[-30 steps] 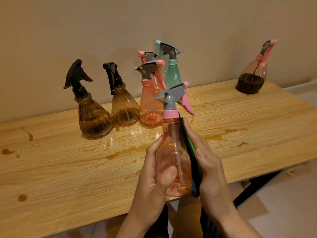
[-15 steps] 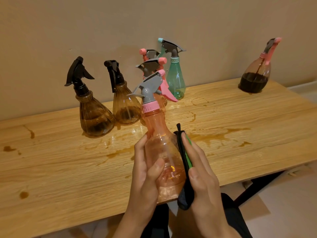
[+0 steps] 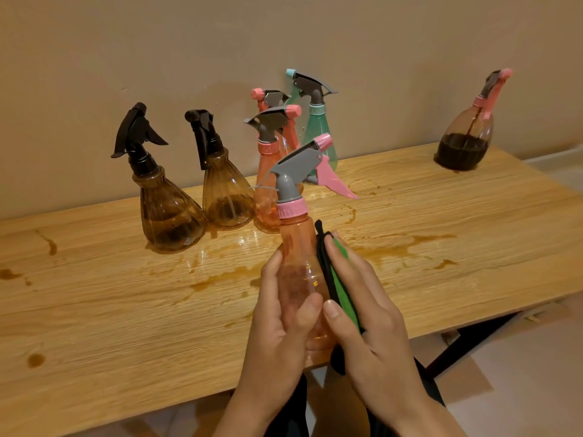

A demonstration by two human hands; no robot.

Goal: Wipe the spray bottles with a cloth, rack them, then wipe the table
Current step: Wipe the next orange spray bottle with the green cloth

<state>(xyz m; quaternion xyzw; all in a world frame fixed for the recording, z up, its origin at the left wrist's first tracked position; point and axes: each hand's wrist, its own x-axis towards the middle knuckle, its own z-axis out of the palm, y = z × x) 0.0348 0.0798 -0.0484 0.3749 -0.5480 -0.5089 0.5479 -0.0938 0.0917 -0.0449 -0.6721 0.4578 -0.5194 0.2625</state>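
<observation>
My left hand (image 3: 277, 323) grips a clear pink spray bottle (image 3: 299, 266) with a grey and pink trigger head, upright above the table's front edge. My right hand (image 3: 369, 320) holds a green and black cloth (image 3: 339, 285) and presses it flat against the bottle's right side. At the back of the wooden table (image 3: 110, 310) stand two brown ribbed bottles (image 3: 170, 216) (image 3: 225, 197) with black heads, two more pink bottles (image 3: 268, 190) and a green bottle (image 3: 318, 134). Brown liquid stains (image 3: 217, 279) mark the tabletop.
A round bottle (image 3: 463, 137) half full of dark liquid stands alone at the table's far right, close to the wall (image 3: 284, 33). A black table leg (image 3: 467, 345) slants down under the right end, above a pale floor (image 3: 520, 389).
The held bottle turned so its nozzle swung from left to right. My right hand slid the cloth up and down the bottle's side.
</observation>
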